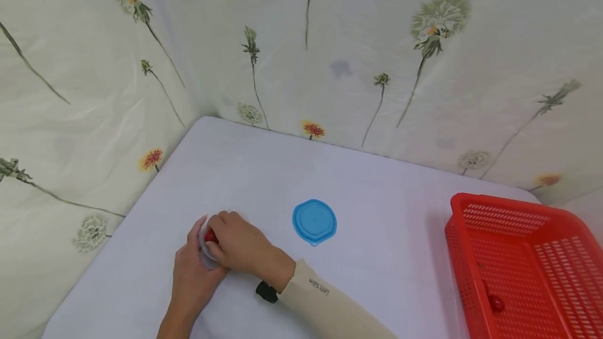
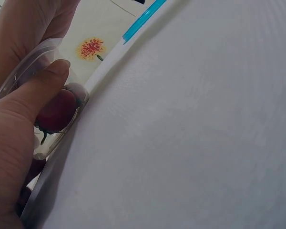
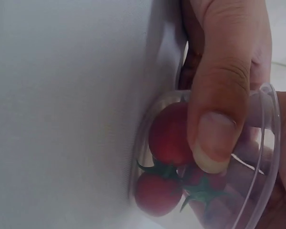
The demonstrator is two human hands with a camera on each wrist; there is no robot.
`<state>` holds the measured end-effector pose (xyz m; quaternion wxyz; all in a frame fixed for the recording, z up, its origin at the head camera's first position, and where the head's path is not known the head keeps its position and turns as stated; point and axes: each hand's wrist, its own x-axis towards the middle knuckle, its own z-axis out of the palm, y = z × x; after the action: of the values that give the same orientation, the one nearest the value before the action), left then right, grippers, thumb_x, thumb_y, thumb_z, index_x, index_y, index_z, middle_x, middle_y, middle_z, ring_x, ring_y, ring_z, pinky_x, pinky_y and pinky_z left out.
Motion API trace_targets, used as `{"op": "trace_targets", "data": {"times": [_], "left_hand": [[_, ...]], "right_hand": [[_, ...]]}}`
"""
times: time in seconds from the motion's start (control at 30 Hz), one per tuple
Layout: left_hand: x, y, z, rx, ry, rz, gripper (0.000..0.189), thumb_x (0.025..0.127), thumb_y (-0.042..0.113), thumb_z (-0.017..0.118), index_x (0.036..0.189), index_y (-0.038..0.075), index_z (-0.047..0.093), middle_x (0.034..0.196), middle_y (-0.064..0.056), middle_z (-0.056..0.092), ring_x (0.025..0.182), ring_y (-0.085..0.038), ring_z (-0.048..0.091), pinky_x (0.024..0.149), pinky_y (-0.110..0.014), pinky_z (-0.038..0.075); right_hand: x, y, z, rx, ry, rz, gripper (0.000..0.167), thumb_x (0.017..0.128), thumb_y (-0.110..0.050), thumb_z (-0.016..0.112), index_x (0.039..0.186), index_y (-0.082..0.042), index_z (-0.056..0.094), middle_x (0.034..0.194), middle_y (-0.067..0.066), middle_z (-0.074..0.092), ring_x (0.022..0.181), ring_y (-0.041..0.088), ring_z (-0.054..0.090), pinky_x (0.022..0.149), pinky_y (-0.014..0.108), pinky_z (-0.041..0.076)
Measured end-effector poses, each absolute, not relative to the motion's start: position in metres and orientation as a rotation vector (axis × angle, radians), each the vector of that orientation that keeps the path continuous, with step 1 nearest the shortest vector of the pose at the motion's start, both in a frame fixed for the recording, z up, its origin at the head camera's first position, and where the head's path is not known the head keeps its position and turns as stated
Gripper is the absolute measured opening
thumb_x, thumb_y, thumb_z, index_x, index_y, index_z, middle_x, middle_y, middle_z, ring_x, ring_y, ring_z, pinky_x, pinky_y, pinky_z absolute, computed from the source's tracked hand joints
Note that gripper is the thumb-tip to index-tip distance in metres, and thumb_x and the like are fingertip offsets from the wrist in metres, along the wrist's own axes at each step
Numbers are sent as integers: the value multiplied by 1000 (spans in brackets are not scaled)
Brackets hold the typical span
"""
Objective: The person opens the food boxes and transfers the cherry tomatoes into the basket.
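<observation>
A clear plastic cup (image 3: 264,191) with cherry tomatoes (image 3: 158,193) in it stands on the white table. My left hand (image 1: 193,276) grips the cup around its side, its thumb (image 2: 38,88) pressed along the outer wall. From above, my right hand (image 1: 242,242) reaches into the cup's mouth, its fingers curled around a red cherry tomato (image 1: 210,236). Through the wall several tomatoes with green stems show, one of them partly behind the left thumb. The right fingertips are mostly hidden from the head view.
A blue lid (image 1: 314,221) lies flat on the table (image 1: 372,255), right of the hands. At the far right stands a red plastic basket (image 1: 518,266) with a cherry tomato (image 1: 496,303) near its left wall. A flower-patterned cloth (image 1: 330,77) hangs behind and left.
</observation>
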<state>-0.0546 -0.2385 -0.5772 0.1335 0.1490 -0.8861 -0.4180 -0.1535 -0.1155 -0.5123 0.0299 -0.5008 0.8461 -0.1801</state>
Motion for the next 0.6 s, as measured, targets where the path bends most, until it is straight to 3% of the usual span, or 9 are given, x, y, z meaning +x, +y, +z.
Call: {"op": "trace_targets", "data": {"times": [0.2, 0.6], "left_hand": [[-55, -237, -577, 406, -2567, -1195, 107, 81, 29, 91, 165, 25, 24, 148, -21, 57, 130, -47, 52, 109, -69, 30], [-55, -236, -574, 472, -2619, -1191, 109, 81, 32, 92, 165, 25, 21, 150, -20, 55, 130, -46, 50, 107, -70, 36]], "right_hand": [[-153, -111, -513, -1501, 2606, -689, 25, 100, -23, 68, 119, -8, 63, 105, 0, 55, 89, 7, 52, 80, 8, 47], [-152, -105, -518, -1556, 2634, -782, 28, 99, -20, 74, 125, -10, 67, 119, 2, 60, 107, 11, 55, 92, 8, 47]]}}
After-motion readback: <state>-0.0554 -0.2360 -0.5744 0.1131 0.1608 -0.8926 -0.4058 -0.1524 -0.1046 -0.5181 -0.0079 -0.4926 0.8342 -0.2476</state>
